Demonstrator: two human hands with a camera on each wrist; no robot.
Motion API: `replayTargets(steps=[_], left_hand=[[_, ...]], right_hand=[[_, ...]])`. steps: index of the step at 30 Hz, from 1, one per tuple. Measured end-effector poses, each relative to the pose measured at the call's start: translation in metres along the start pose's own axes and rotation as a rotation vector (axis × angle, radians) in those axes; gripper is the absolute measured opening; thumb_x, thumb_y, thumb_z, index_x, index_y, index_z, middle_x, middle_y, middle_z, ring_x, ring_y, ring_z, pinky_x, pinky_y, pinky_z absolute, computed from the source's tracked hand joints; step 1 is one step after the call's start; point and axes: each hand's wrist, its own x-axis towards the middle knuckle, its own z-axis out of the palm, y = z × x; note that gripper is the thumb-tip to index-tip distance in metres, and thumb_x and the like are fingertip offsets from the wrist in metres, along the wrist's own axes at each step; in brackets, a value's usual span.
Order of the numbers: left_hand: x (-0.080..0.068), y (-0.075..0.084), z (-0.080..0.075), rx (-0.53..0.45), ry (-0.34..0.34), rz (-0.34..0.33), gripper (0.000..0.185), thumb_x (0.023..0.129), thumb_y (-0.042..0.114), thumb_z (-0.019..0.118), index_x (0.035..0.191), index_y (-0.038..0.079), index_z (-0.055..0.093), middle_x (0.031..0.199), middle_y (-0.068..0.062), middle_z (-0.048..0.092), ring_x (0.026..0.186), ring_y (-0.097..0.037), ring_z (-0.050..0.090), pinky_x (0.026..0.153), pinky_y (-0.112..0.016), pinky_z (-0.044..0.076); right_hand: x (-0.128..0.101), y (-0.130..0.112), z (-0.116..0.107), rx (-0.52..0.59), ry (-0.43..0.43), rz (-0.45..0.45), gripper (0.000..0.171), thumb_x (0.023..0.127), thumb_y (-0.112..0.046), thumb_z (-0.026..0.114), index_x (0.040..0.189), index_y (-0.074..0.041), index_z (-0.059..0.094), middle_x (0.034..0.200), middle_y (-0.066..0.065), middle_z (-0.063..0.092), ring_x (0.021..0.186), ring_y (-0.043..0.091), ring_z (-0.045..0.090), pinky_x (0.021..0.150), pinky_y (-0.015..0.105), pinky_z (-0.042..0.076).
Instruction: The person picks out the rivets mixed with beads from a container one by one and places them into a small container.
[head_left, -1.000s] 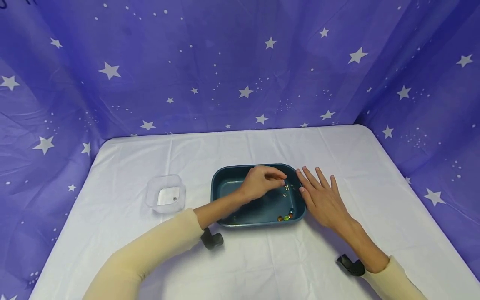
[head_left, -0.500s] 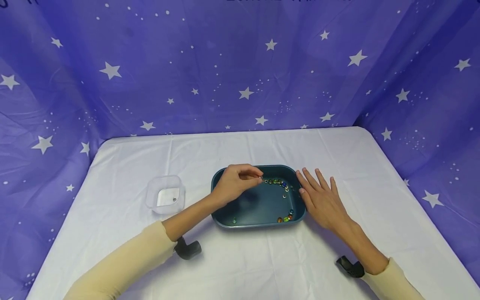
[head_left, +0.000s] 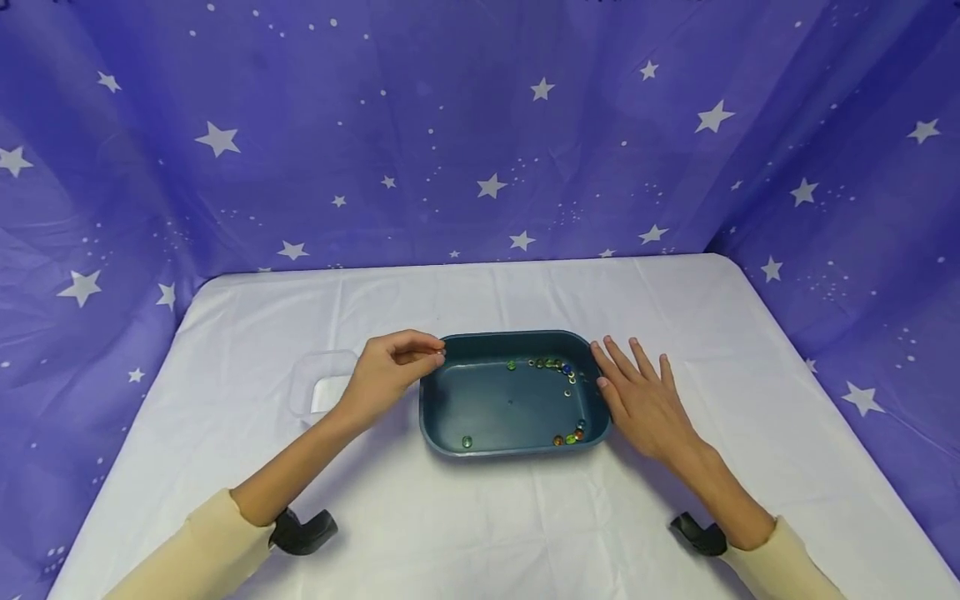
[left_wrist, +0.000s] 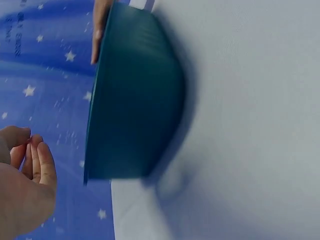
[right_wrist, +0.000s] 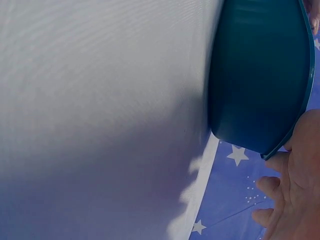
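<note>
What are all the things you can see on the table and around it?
Tray: one, dark teal, middle of the table.
Marbles: a little row plus a few loose ones, mixed colours, inside the tray.
Clear box: one, see-through, left of the tray, partly behind the left hand.
Tablecloth: one, white, covering the table.
Star curtain: purple with white stars, behind and at both sides.
Left hand: fingertips pinched together, between clear box and tray; what it pinches is too small to tell.
Right hand: flat, fingers straight, against the tray's right side.

Dark teal tray (head_left: 450, 417) flat on white tablecloth, coloured marbles (head_left: 551, 364) along its right wall
</note>
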Motion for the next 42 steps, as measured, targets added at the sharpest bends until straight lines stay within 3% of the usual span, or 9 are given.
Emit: replayTargets(steps=[8, 12, 17, 23, 31, 38, 42], left_hand=[[-0.023, -0.005, -0.049, 0.008, 0.148, -0.031, 0.026, 0.092, 0.008, 0.073, 0.111, -0.008, 0.068, 0.099, -0.005, 0.072, 0.089, -0.015, 0.07, 0.083, -0.025, 0.055], [-0.038, -0.009, -0.071, 0.031, 0.208, -0.056, 0.03, 0.092, 0.011, 0.074, 0.113, -0.01, 0.067, 0.097, -0.003, 0.073, 0.089, -0.013, 0.07, 0.081, -0.022, 0.054], [-0.052, -0.014, -0.089, -0.012, 0.269, -0.08, 0.029, 0.091, 0.007, 0.075, 0.113, -0.009, 0.068, 0.096, -0.004, 0.074, 0.085, -0.012, 0.07, 0.08, -0.018, 0.053], [-0.061, -0.018, -0.1, -0.045, 0.309, -0.076, 0.025, 0.09, 0.004, 0.075, 0.111, -0.008, 0.069, 0.094, -0.001, 0.074, 0.084, -0.01, 0.07, 0.079, -0.017, 0.053], [-0.064, -0.02, -0.105, -0.057, 0.32, -0.07, 0.028, 0.09, 0.003, 0.074, 0.112, -0.013, 0.066, 0.094, -0.002, 0.074, 0.087, -0.011, 0.069, 0.078, -0.02, 0.054], [-0.065, -0.02, -0.108, 0.016, 0.325, -0.072, 0.03, 0.09, 0.005, 0.074, 0.113, -0.012, 0.066, 0.094, 0.0, 0.074, 0.086, -0.008, 0.069, 0.078, -0.017, 0.054], [-0.067, -0.021, -0.109, 0.151, 0.332, -0.068, 0.028, 0.092, 0.008, 0.073, 0.113, -0.01, 0.067, 0.093, 0.003, 0.074, 0.086, -0.007, 0.069, 0.077, -0.014, 0.052]], right_hand=[[-0.001, -0.003, 0.002, -0.009, -0.004, 0.002, 0.052, 0.11, -0.034, 0.034, 0.158, -0.017, 0.03, 0.161, 0.011, 0.027, 0.149, 0.039, 0.011, 0.109, 0.073, 0.005], [0.0, -0.004, 0.001, -0.008, -0.001, 0.0, 0.052, 0.11, -0.034, 0.034, 0.158, -0.017, 0.03, 0.162, 0.01, 0.027, 0.149, 0.04, 0.012, 0.11, 0.072, 0.004], [0.0, -0.004, 0.001, -0.015, 0.004, -0.001, 0.052, 0.11, -0.034, 0.034, 0.158, -0.017, 0.03, 0.162, 0.01, 0.026, 0.149, 0.041, 0.012, 0.111, 0.071, 0.002], [0.0, -0.002, 0.001, -0.029, 0.009, -0.003, 0.052, 0.11, -0.034, 0.035, 0.158, -0.017, 0.03, 0.162, 0.009, 0.026, 0.148, 0.041, 0.013, 0.11, 0.072, 0.004], [0.001, -0.001, 0.001, -0.04, 0.011, -0.001, 0.052, 0.109, -0.034, 0.035, 0.158, -0.017, 0.031, 0.162, 0.01, 0.027, 0.148, 0.041, 0.013, 0.109, 0.073, 0.006], [0.001, 0.0, 0.002, -0.041, 0.009, 0.001, 0.052, 0.109, -0.034, 0.035, 0.158, -0.017, 0.031, 0.162, 0.009, 0.027, 0.148, 0.041, 0.014, 0.109, 0.073, 0.006], [0.0, 0.001, 0.002, -0.036, 0.008, 0.006, 0.052, 0.109, -0.034, 0.035, 0.158, -0.017, 0.03, 0.162, 0.009, 0.026, 0.148, 0.041, 0.013, 0.11, 0.072, 0.004]])
